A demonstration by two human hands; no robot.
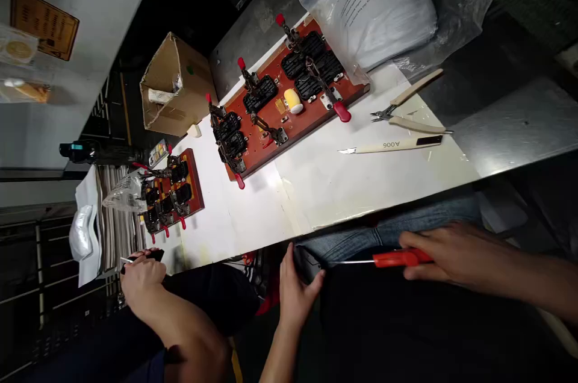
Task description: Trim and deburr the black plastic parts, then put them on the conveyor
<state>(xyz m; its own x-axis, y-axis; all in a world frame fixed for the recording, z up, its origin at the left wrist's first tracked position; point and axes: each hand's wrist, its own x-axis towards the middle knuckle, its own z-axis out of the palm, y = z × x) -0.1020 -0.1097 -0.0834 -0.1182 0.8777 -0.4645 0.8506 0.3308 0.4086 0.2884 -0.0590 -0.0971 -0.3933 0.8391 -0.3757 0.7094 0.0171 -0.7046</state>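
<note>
My left hand (295, 289) holds a small dark part (307, 264) between thumb and fingers, above my lap at the table's front edge. My right hand (445, 253) is wrapped round the red handle of a tool (397, 258). The tool's thin metal shaft points left and its tip reaches the dark part; the exact contact is too dark to tell. On the table above lie a craft knife (392, 145) marked A006 and pliers (409, 109) with beige handles, their jaws pointing left.
A large brown fixture board (307, 115) with red-tipped clamps and black parts stands at the table's back. A smaller board (194, 181), a cardboard box (189, 82) and a plastic bag (392, 15) are around it. A co-worker's hands (143, 277) work at the left.
</note>
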